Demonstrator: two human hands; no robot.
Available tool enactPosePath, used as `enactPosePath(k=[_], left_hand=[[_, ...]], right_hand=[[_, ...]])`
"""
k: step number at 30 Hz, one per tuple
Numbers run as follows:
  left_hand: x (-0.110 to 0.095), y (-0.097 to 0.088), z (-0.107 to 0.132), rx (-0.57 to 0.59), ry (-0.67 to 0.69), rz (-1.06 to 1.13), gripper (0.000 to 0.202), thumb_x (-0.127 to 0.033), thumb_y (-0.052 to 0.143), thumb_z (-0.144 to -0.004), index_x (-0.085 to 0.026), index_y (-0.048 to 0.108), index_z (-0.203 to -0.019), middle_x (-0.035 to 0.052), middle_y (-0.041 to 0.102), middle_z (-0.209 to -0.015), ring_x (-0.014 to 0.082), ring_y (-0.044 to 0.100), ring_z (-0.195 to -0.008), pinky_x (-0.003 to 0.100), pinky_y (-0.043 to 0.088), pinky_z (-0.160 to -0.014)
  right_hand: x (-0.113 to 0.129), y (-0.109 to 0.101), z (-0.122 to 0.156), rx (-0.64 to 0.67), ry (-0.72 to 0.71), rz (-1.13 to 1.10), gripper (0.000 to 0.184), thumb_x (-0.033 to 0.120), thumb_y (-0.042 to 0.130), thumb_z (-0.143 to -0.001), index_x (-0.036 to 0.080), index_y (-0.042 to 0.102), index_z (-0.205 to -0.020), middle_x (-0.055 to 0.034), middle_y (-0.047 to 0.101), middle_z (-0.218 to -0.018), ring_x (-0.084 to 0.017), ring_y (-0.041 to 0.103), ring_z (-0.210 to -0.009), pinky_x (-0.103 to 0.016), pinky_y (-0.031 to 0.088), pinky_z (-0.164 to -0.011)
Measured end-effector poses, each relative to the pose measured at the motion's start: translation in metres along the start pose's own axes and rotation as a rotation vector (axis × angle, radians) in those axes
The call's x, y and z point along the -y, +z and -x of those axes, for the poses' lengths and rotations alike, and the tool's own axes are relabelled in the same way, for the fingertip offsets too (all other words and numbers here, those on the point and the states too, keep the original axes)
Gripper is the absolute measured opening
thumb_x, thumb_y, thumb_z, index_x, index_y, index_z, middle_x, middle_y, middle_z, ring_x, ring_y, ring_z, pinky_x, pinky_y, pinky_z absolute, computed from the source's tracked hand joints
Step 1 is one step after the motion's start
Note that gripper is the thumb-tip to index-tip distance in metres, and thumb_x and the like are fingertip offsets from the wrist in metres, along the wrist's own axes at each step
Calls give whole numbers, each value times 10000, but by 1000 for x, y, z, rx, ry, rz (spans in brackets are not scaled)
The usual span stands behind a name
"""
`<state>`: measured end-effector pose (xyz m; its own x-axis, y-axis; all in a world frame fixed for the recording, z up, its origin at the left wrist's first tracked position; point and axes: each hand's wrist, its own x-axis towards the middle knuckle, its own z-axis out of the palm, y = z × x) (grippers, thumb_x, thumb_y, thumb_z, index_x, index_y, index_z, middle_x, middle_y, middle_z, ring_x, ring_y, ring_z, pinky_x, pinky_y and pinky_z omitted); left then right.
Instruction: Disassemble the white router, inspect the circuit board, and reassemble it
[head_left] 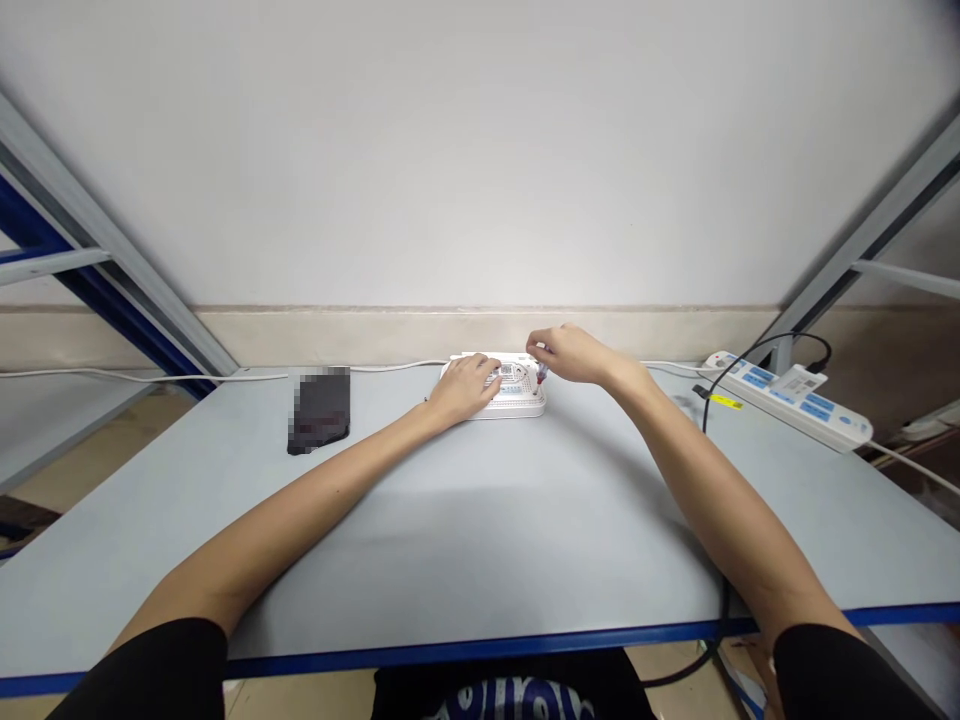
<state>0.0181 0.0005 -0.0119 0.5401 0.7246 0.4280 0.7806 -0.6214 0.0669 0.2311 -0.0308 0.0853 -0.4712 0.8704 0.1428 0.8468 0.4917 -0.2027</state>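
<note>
A white device [513, 396] is placed at the far middle of the worktop [480, 520], between a dark flat object [319, 410] and a power strip [795, 398]. It is pressed down by the left hand [466, 385], laid loosely open on its top. A small red-tipped tool [541, 375] seems to be pinched in the closed fingers of the right hand [571, 352] at the device's right edge. Work on that edge appears to be the step in hand; steady holding and fine aim would be needed next.

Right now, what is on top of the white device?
On the white device, the left hand rests at left; a label shows beside it. The right hand pinches a reddish tool at the right edge. The surface under the left hand is covered.
</note>
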Motion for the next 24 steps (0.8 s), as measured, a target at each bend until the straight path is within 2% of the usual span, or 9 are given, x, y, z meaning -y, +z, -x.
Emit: enactPosePath(k=[4, 8, 15, 19, 24], left_hand=[[0, 1, -1, 16, 1, 15, 309, -351, 400, -950, -210, 569, -1167, 83, 608, -1127, 247, 575, -1050, 399, 427, -932], [0, 1, -1, 16, -2, 19, 306, -349, 394, -952, -209, 571, -1158, 84, 605, -1125, 246, 575, -1043, 404, 417, -940], [-1, 1, -1, 14, -7, -5, 289, -339, 407, -949, -221, 572, -1154, 70, 612, -1114, 236, 577, -1045, 390, 418, -947], [0, 2, -1, 16, -10, 0, 299, -350, 399, -951, -217, 568, -1159, 76, 606, -1130, 245, 575, -1045, 399, 418, -939], [0, 1, -2, 9, 0, 17, 301, -349, 400, -947, -207, 576, -1145, 84, 611, -1117, 251, 576, -1033, 407, 426, -916]], right_hand=[[-1, -1, 0, 11, 18, 20, 281, 233, 375, -929, 173, 643, -871, -64, 684, -760, -167, 563, -692, -252, 311, -580], [0, -2, 1, 39, 8, -4, 280, 145, 382, -894, 185, 638, -1000, -40, 701, -775, -167, 575, -733, -243, 330, -598], [-1, -6, 3, 110, 25, -55, 347, 154, 419, -888, 204, 576, -1193, -40, 717, -811, -203, 591, -876, -249, 364, -630], [-2, -6, 4, 115, 36, -85, 372, 126, 449, -861, 203, 578, -1201, -58, 719, -904, -213, 589, -938, -249, 379, -656], [-3, -5, 3, 94, 32, -95, 377, 119, 435, -860, 191, 582, -1200, -70, 714, -883, -216, 592, -928, -258, 389, -675]])
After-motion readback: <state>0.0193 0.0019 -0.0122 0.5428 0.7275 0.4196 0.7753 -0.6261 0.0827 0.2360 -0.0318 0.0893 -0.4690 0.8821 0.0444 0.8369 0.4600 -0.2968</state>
